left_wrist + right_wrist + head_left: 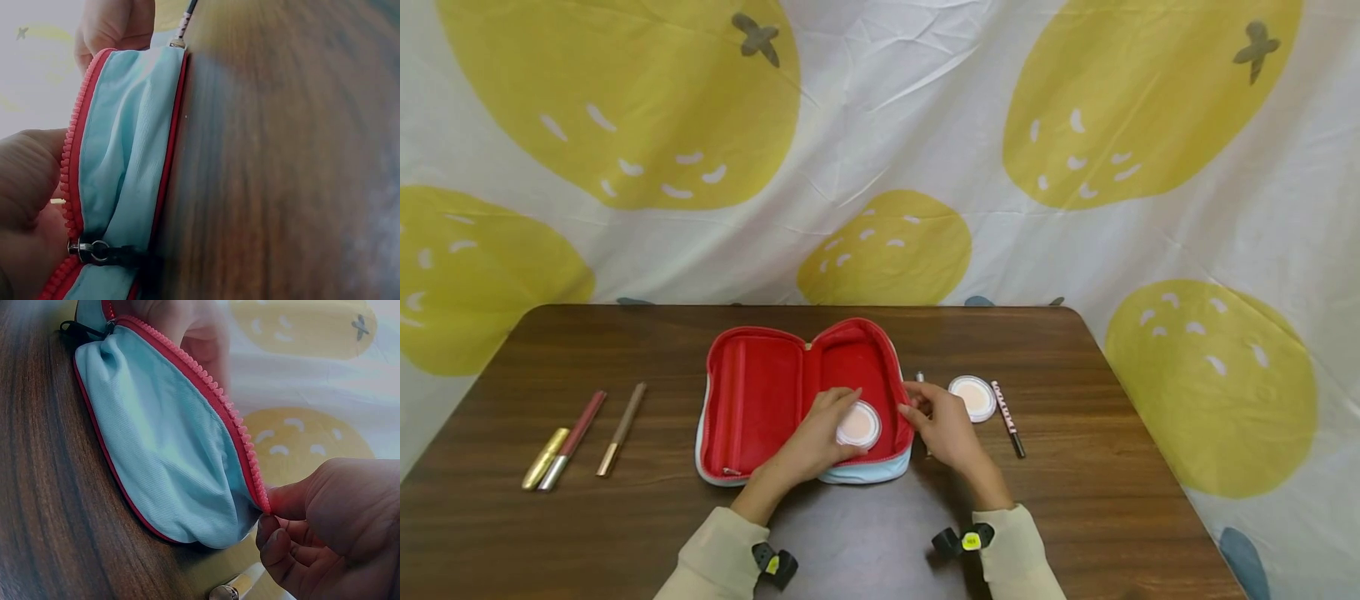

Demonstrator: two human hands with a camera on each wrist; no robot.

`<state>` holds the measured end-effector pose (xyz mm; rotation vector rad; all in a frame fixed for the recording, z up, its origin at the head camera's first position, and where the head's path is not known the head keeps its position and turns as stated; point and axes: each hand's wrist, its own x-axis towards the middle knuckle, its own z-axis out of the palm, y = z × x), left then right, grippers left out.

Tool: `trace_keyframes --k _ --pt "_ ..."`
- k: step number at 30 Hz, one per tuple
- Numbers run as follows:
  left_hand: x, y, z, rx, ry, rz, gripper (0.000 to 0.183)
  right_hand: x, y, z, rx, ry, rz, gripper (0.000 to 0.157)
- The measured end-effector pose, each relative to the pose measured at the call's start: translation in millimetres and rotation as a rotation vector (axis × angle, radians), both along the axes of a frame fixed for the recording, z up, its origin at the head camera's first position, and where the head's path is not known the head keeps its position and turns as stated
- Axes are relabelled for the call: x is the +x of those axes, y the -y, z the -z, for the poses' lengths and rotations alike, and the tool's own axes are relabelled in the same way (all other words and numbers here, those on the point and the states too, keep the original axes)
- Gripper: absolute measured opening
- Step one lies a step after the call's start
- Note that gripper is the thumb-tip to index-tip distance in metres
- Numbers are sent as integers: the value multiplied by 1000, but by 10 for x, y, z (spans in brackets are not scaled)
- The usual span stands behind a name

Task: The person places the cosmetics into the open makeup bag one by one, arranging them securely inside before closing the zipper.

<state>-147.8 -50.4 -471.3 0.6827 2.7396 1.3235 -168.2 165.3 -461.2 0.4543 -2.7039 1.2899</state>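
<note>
left hand grips a compact over the case whose rim the right hand pinches, wide tabletop either side.

Silver-tipped tube, mostly out of sight behind the right grip

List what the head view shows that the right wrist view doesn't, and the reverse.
Only the head view: the red lining, the compact held by the left hand, a second compact, the patterned pencil and three cosmetic tubes at left.
Only the right wrist view: the black zipper pull.
Both: the light-blue pouch, left hand, right hand, wooden table and fruit-print cloth.
</note>
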Motion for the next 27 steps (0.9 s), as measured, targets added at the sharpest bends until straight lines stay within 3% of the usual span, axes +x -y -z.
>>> trace_keyframes --k 9,17,27 --pt "9 2 -34 -20 13 -2 74 -2 -1 1 -3 6 -5 31" --pt "22 -40 -38 -15 -34 15 68 9 -13 6 8 4 -3 31" --pt "65 -77 -85 -45 32 -9 61 -4 0 2 -7 22 -1 30"
